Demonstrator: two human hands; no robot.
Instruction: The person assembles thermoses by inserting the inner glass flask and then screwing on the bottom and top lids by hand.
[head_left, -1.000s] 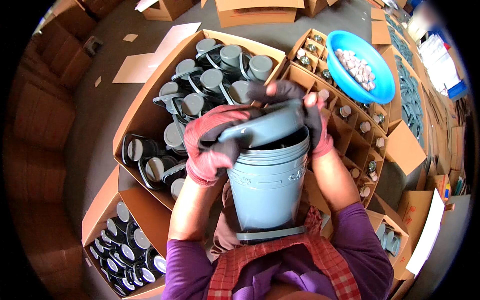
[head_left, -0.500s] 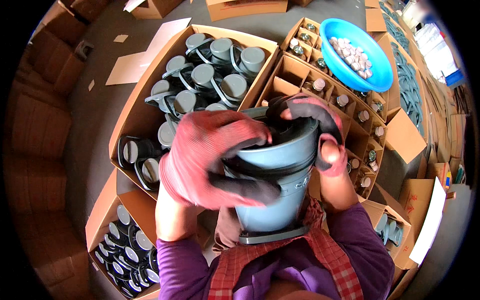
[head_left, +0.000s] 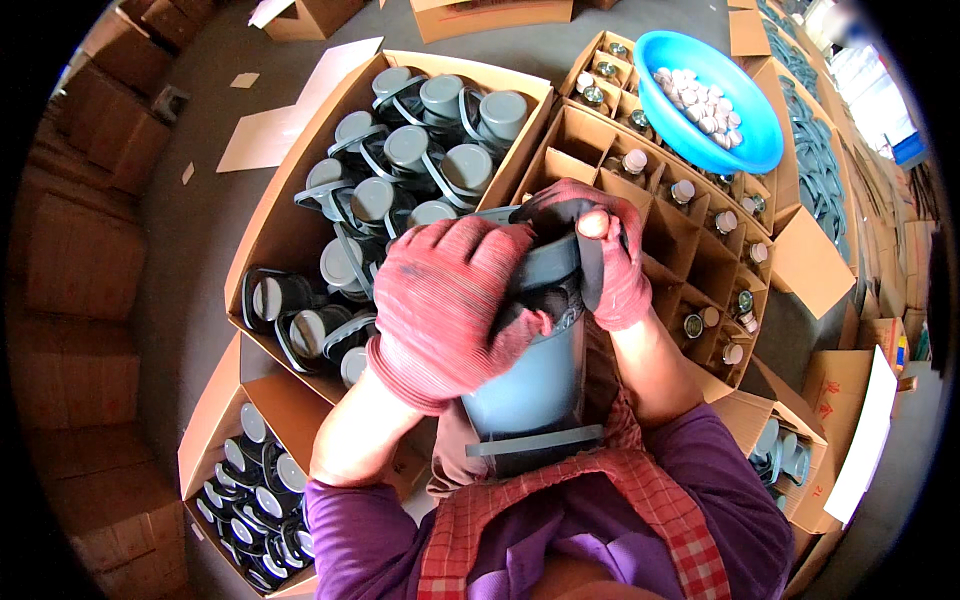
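A tapered blue-grey plastic vessel [head_left: 530, 385] stands at my lap, with a grey strip [head_left: 535, 440] across its lower end. Wrapped over its upper left side is my left hand [head_left: 445, 305], in a red and black glove, fingers curled and thumb pressed to the front. My right hand [head_left: 612, 268], gloved alike with a bare thumb tip, grips the far right of the top. Between the hands shows a grey-blue band [head_left: 550, 262] at the vessel's upper end. The mouth of the vessel is mostly hidden by the gloves.
Left stands a carton [head_left: 300, 130] of grey-topped containers with handles; another carton [head_left: 215, 405] of them is nearer. A divided carton [head_left: 690, 250] at right holds capped glass bottles. A blue basin [head_left: 765, 125] of small round caps rests on it. Folded cartons lie right.
My hands have come closer together over the vessel's upper end, the right moving left and the left slightly right. The vessel has turned and now shows less of its top.
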